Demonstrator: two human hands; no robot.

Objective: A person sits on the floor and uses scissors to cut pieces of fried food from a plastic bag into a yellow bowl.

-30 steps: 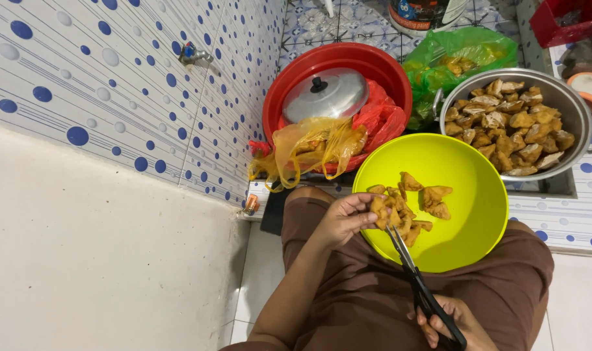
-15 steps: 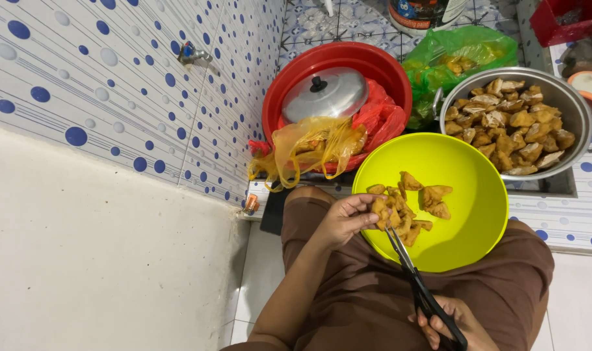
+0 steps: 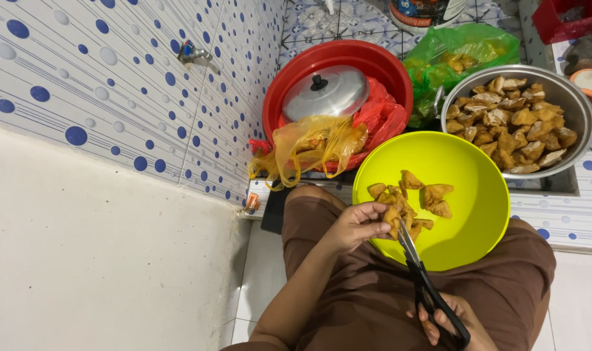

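My left hand (image 3: 355,226) is pinched around a piece of fried tofu (image 3: 393,216), holding it over the near rim of the yellow-green bowl (image 3: 468,227). My right hand (image 3: 453,325) is low in frame, fingers through the black handles of the scissors (image 3: 420,279), closed around them. Scissor blades point up toward the held piece and meet it at its lower edge; blades look nearly together, can't tell if they're fully shut. Hands are well apart, linked only by the scissors' length.

The bowl sits on my lap, on the brown cloth. Inside it, a small heap of cut tofu pieces (image 3: 432,195) lies toward the left side; the rest of the bowl's floor is bare.

Just beyond the bowl, to the right: a metal pot (image 3: 578,110) heaped with whole fried tofu. To the left of it: a red basin (image 3: 296,84) with a metal lid (image 3: 325,92) inside, a red plastic bag (image 3: 380,120) and a yellow plastic bag (image 3: 309,146) spilling over its near edge. A green plastic bag (image 3: 461,49) lies between basin and pot, further back. Blue-dotted tiled wall (image 3: 114,84) on my left, with a small tap (image 3: 192,52) on it.
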